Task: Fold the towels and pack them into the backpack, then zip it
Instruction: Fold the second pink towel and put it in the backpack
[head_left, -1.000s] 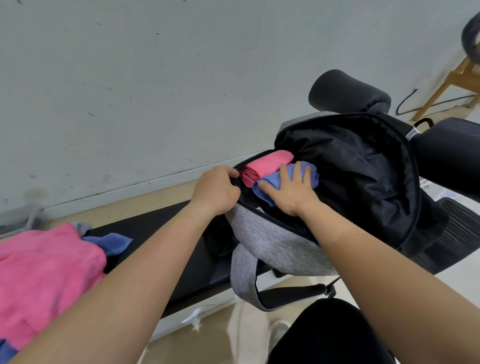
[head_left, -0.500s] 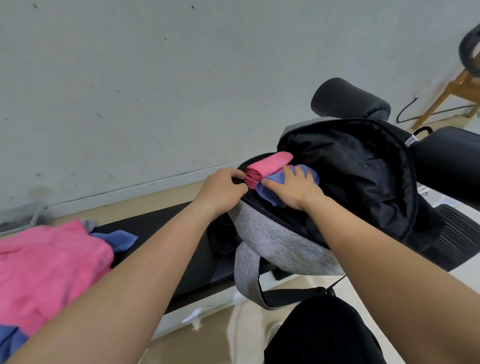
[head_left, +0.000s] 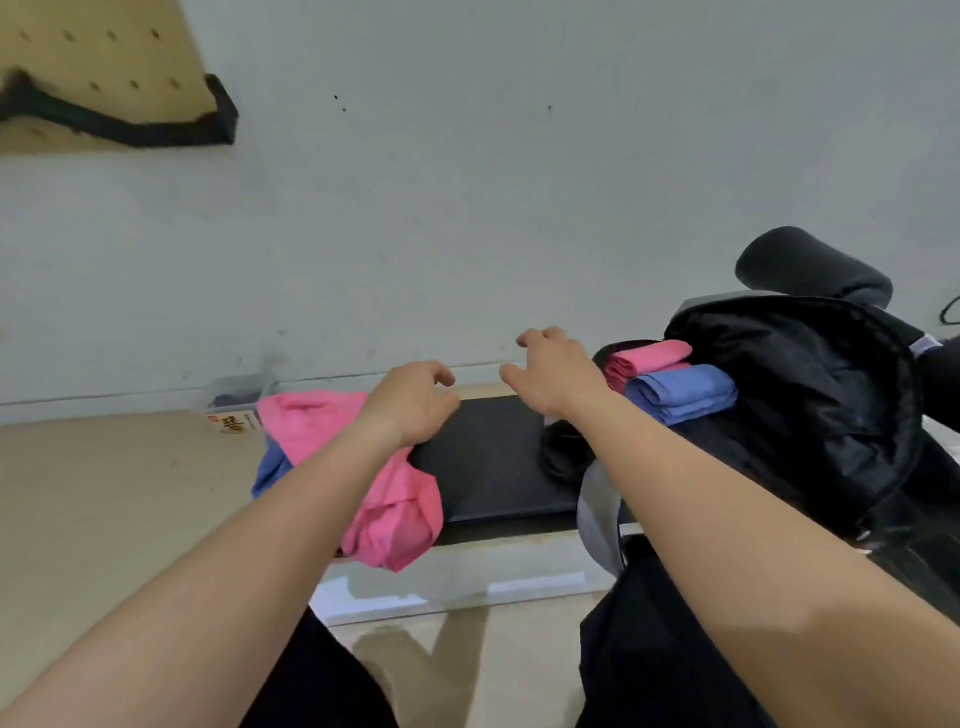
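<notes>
The left hand (head_left: 415, 400) and right hand (head_left: 550, 376) hovered, grips loose and empty, over the black surface (head_left: 493, 462) between a crumpled pink towel (head_left: 395, 514) atop a loose blue towel (head_left: 270, 467) and the open backpack (head_left: 810, 405) holding a folded pink towel (head_left: 649, 358) and folded blue towel (head_left: 680, 395).

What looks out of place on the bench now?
The crumpled pink towel hangs over the front edge of the bench, a loose blue towel bunched under its left side. The folded pink towel and folded blue towel sit tidily in the open backpack.
</notes>
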